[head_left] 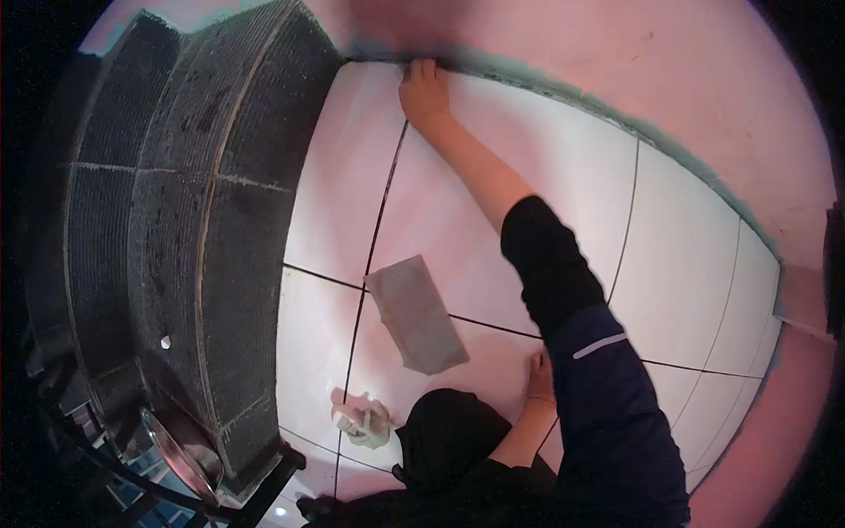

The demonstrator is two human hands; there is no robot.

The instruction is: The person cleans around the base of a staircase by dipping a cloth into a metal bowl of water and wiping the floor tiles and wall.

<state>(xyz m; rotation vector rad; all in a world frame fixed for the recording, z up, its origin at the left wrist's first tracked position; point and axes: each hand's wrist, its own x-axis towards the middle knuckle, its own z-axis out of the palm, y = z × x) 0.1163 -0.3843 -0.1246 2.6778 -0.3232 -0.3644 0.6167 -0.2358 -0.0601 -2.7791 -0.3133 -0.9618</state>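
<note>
Right hand at wall base, left hand half-hidden, can't tell grips; 1 grey sheet, 1 crumpled rag.

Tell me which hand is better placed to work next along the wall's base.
Right, I'd judge: the right hand is outstretched with its fingers at the wall's base, while the left hand is well back, partly hidden by the right sleeve.

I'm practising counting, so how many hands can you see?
2: one hand at the foot of the pink wall, the other hand lower down, partly hidden by the dark sleeve.
</note>
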